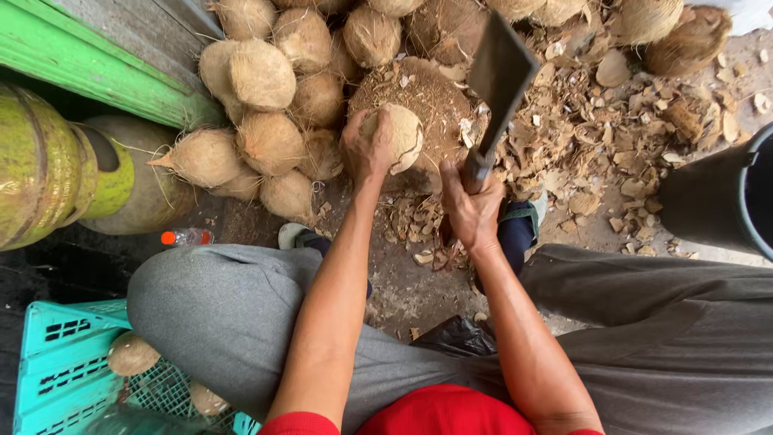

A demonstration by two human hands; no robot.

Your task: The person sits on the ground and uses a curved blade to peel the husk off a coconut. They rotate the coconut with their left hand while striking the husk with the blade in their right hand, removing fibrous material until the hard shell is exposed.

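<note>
1. Left hand (366, 145) is clamped over a husked coconut (396, 137), pressing it against the top of a fibre-covered chopping block (431, 101) just ahead of the person's knees.
2. Right hand (473, 211) is closed tight round the handle of a cleaver (498, 76); the blade is raised and tilted up over the right edge of the block, clear of the nut.
3. The hands are apart, the left on the nut and the right on the tool, near each other.
4. Progress, as a judgement: the held coconut looks partly trimmed, with pale bare patches beside brown fibre. Shell and husk chips (620, 121) lie thick on the ground to the right, so a good deal of paring appears done.
5. What is left: a heap of hairy brown coconuts (266, 121) sits stacked to the left and behind the block, untrimmed by the look of them.
6. Containers: a teal plastic crate (60, 362) at lower left holds at least two round nuts (131, 354); whether they are finished cannot be told.
7. A dark bucket (721, 201) stands at the right edge; its contents are out of view.
8. A small plastic bottle (187, 237) with an orange cap lies on the ground by the left knee.
</note>
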